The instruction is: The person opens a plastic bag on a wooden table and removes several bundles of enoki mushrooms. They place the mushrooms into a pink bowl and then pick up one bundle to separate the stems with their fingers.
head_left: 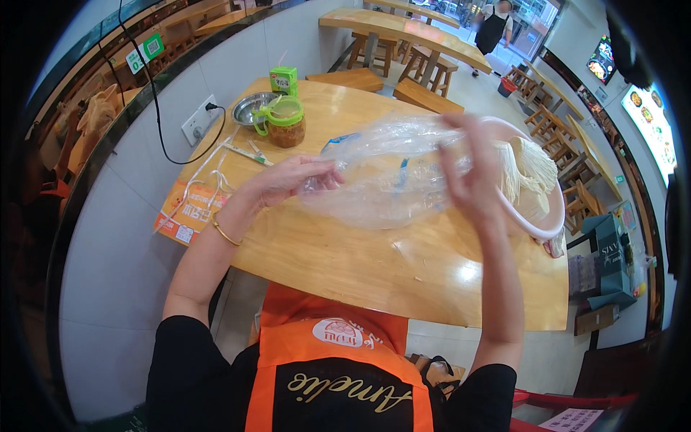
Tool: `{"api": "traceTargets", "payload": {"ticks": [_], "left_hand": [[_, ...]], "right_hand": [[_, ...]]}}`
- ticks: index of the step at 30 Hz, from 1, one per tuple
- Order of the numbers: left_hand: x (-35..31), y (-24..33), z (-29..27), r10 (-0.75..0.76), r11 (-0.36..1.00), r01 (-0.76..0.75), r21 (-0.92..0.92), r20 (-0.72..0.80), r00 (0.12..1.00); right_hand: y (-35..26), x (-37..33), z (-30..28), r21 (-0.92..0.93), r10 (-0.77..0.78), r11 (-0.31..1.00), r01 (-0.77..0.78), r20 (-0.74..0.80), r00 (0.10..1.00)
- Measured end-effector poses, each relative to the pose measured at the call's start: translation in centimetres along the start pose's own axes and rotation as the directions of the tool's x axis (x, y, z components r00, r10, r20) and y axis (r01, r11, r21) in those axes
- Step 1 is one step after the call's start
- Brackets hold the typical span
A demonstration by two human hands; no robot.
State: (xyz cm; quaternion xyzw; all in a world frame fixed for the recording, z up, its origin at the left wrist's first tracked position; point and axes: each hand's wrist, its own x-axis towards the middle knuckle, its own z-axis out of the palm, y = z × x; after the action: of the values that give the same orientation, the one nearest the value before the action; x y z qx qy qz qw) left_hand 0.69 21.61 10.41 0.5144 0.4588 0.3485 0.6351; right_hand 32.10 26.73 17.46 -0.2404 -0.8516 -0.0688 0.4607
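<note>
A clear plastic bag with blue marks stretches over the table between my hands. My left hand pinches its left end, fingers closed on the thin film. At the bag's other end is my right hand, raised and smeared by motion, so its grip on the film cannot be made out. Just beyond that hand stands a pale pink basin. Inside lie bundles of thin cream-white strands that look like enoki mushrooms, partly hidden by my right hand.
A lidded green-handled jar, a metal bowl and a green carton stand at the back left of the wooden table. White straps lie on an orange sheet. A person stands far off.
</note>
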Motion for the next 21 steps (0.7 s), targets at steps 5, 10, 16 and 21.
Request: {"api": "traceTargets", "payload": {"ticks": [5, 10, 16, 21], "left_hand": [[1.7, -1.8, -0.4, 0.082, 0.674, -0.256, -0.693, -0.274, 0.958], [3.8, -2.8, -2.9, 0.334, 0.36, -0.022, -0.933, 0.106, 0.937], [5.5, -1.2, -1.4, 0.028, 0.693, -0.009, -0.721, 0.014, 1.0], [3.2, 2.8, -1.3, 0.167, 0.94, -0.31, -0.141, -0.603, 0.78]], "right_hand": [[-2.5, -4.5, 3.5, -0.089, 0.15, 0.987, -0.134, 0.812, 0.563], [-1.7, -6.8, 1.3, -0.204, 0.392, 0.887, -0.414, 0.808, 0.441], [0.2, -1.9, 7.6, 0.135, 0.052, 0.976, -0.173, 0.624, 0.78], [8.6, 1.3, 7.6, -0.376, 0.418, 0.901, -0.216, 0.622, 0.662]]}}
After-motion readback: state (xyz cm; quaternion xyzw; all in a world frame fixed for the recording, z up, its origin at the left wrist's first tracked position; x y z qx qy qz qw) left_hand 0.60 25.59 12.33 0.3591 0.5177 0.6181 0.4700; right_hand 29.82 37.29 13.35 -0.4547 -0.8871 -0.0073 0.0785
